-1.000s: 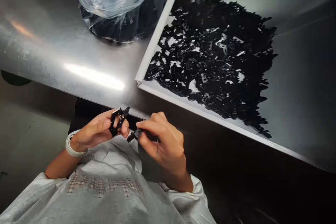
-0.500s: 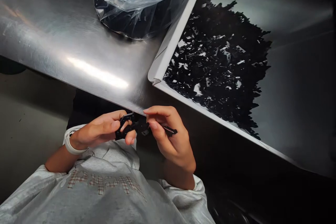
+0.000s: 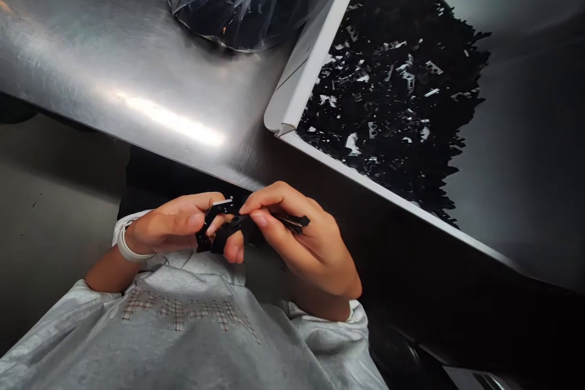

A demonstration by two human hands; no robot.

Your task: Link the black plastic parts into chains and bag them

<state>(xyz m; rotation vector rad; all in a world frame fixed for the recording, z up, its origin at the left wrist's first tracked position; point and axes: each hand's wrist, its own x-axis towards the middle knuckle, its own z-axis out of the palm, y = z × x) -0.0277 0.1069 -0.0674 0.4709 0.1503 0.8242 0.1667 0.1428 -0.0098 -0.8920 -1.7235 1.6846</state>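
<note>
My left hand [image 3: 176, 224] is closed on small black plastic parts [image 3: 208, 225], which stick out between its thumb and fingers. One part has a bright, light-catching edge at the top. My right hand [image 3: 301, 237] pinches with thumb and forefinger at the right side of these parts. Another slim black piece [image 3: 295, 222] lies across its palm, partly hidden by the thumb. Both hands are close together in front of my body, just off the table edge. The exact shape of the parts is too dark to make out.
A white-rimmed tray [image 3: 315, 61] at the right holds a large heap of black parts [image 3: 388, 103]. On the metal table [image 3: 114, 73] stands a clear plastic bag [image 3: 237, 12] with dark contents. The table's front edge runs just beyond my hands.
My right hand has moved its fingertips left onto the black parts in my left hand. The camera view has shifted slightly, so tray and bag appear higher.
</note>
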